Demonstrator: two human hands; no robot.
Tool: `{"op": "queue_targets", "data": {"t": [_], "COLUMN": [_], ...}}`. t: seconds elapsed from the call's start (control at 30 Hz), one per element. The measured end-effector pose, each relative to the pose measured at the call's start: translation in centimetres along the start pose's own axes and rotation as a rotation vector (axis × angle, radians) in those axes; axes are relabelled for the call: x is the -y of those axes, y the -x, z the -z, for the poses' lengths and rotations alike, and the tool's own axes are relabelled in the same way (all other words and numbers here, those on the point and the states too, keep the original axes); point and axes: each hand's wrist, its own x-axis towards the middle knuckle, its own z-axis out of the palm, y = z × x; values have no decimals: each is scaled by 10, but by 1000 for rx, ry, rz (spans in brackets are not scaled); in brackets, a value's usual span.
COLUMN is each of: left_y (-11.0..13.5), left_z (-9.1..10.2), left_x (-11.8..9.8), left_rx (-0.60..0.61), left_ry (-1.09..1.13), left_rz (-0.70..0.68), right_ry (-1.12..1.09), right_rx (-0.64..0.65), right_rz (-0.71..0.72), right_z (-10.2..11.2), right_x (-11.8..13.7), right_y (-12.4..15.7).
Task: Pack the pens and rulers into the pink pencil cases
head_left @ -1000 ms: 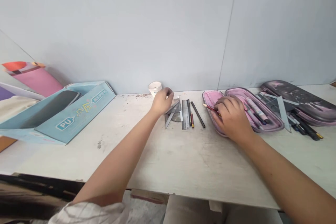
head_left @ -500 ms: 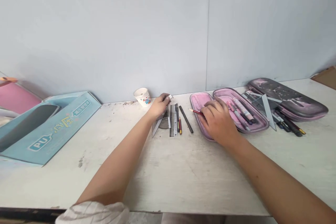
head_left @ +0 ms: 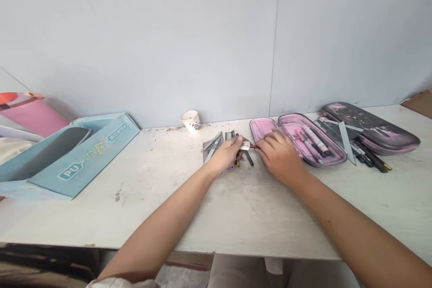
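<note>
My left hand (head_left: 229, 153) is closed on a small white pencil sharpener (head_left: 245, 145), held above the stationery in the middle of the table. A red pencil (head_left: 254, 146) is pinched in the fingers of my right hand (head_left: 278, 153), and its tip meets the sharpener's right side. Under and beside my left hand lie grey set squares (head_left: 212, 146), a ruler (head_left: 229, 135) and a black pen (head_left: 249, 158), partly covered. Behind my right hand, an open pink pencil case (head_left: 261, 124) holds several pens and markers (head_left: 312, 137).
A white paper cup (head_left: 191, 121) stands by the wall, with dark crumbs around it. On the left is an open light-blue box (head_left: 97, 150) holding a dark object. To the right lie a dark pencil case (head_left: 371, 126), a set square (head_left: 346, 141) and several black pens (head_left: 373, 157).
My left hand has moved right with the white sharpener, from near the cup to the red pencil's tip. My right hand stays near the pink case. The view has shifted slightly left.
</note>
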Motion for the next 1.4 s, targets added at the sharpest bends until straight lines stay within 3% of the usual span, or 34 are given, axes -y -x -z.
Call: {"op": "queue_targets", "data": {"t": [0.17, 0.3, 0.47, 0.57, 0.7, 0.77, 0.83, 0.97, 1.03, 1.1, 1.2, 1.33, 1.4], "left_y": [16, 24, 28, 31, 36, 37, 35, 32, 31, 32, 36, 40, 39], "left_z": [-8, -12, -19, -20, -17, -14, -13, -15, -16, -14, -8, -1, -3], "left_x": [-3, 0, 4, 2, -2, -2, 0, 3, 3, 3, 0, -1, 1], "left_rx": [138, 142, 185, 208, 214, 210, 194, 197, 237, 244, 169, 123, 123], "left_ry": [53, 21, 4, -47, -192, -207, -133, 234, 365, 334, 79, -211, -245], "left_rz": [-90, -167, -234, -262, -309, -329, -325, -210, -164, -189, -301, -384, -380], "right_ry": [-43, -27, -133, -433, -1064, -1183, -1046, -292, -22, 59, -193, -975, -1142], "right_rx": [-21, -30, 129, 280, 541, 612, 541, 220, 170, 198, 304, 665, 789], "right_rz": [-11, -29, -155, -302, -515, -571, -523, -167, 19, 74, -79, -399, -525], "right_z": [1, 5, 23, 33, 36, 35, 35, 39, 40, 40, 40, 38, 37], "right_x": [4, 10, 18, 16, 12, 13, 16, 25, 27, 27, 25, 20, 19], "right_y": [3, 5, 5, 3, -1, -3, -5, -6, -6, -7, -13, -20, -21]}}
